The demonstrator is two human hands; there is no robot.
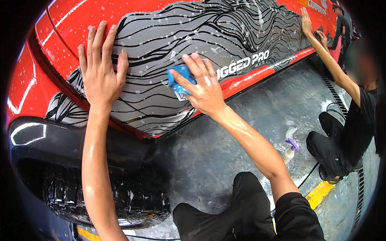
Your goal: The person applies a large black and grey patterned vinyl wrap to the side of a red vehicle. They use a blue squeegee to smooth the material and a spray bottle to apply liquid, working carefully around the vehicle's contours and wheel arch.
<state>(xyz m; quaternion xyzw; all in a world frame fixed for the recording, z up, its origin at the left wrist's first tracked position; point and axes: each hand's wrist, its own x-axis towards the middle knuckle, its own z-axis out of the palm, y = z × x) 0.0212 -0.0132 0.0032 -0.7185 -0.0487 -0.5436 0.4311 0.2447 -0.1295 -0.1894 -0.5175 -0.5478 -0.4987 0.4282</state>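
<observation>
A red vehicle door (66, 30) carries a grey decal with wavy black lines (148, 44) and white lettering, wet with droplets and patches of foam. Flat against the panel near the door's left part rests my left hand (100, 74), fingers spread, holding nothing. My right hand (205, 86) presses a crumpled blue cloth (179, 78) onto the lower middle of the decal. Its thumb and fingers lie over the cloth, and white suds show on the knuckles.
Below left are a black fender flare (32, 138) and a soapy tyre (128, 201). On the grey floor (209, 148) stands a spray bottle with a purple head (290, 150). A co-worker in black (354, 120) squats at right, touching the same vehicle. A drain grate (333, 94) runs behind.
</observation>
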